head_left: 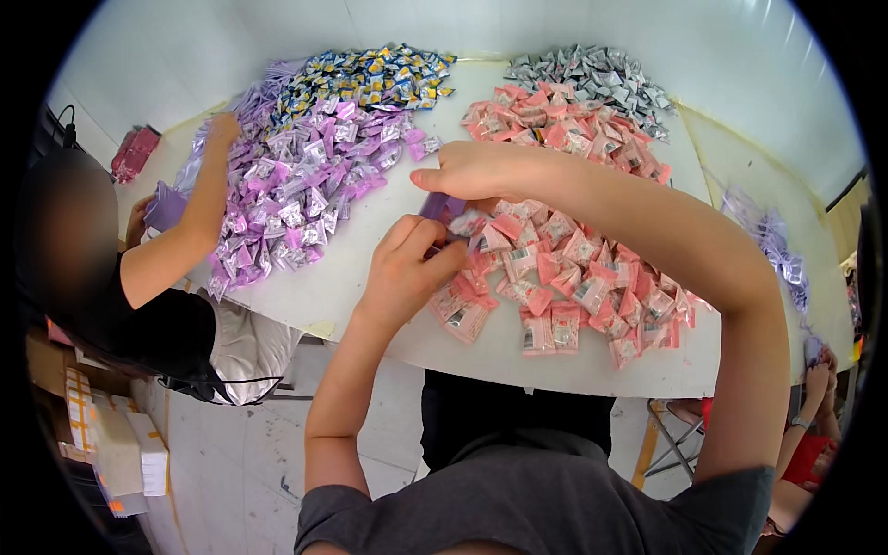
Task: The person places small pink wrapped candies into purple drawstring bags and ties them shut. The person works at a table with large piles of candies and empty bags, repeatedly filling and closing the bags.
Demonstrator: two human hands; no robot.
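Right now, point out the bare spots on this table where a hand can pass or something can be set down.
Bare table lies between the purple sachet pile and the pink sachet pile, running to the near edge. Another strip lies right of the pink sachets. The far end is crowded with blue-yellow sachets and silver sachets.

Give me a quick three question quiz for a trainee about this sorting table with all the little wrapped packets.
1. True or false: the pile of pink packets lies nearer the person's own hands than the purple packets do.
2. Which colour of packets sits at the far right of the white table? A silver, B green, C orange.
3. What small thing do the left hand and right hand meet at?

Key
1. True.
2. A: the silver packets lie behind the pink ones.
3. A purple pouch, pinched between both hands.
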